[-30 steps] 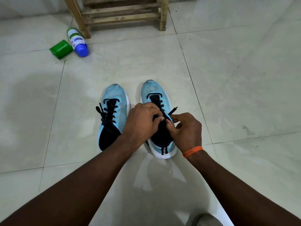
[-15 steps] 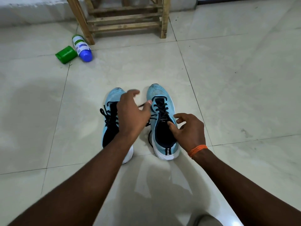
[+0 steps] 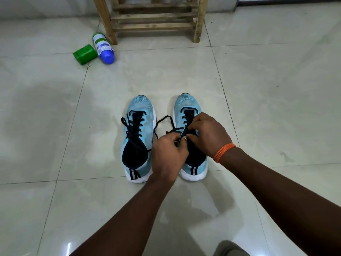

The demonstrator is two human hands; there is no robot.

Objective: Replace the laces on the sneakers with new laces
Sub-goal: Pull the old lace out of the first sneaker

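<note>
On the floor [image 3: 276, 89], my left grip [image 3: 168, 154] and right grip [image 3: 208, 135] both pinch the black lace [image 3: 164, 119] over the right sneaker [image 3: 190, 105]; a green tub [image 3: 84, 54] and blue-capped bottle [image 3: 103, 48] lie beyond, contents unseen

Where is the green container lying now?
In the head view, the green container lies on the floor at upper left, beside the white bottle, by the wooden rack.

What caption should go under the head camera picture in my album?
Left hand and right hand pinch the black lace of the right blue sneaker; the left sneaker sits beside it.
</note>
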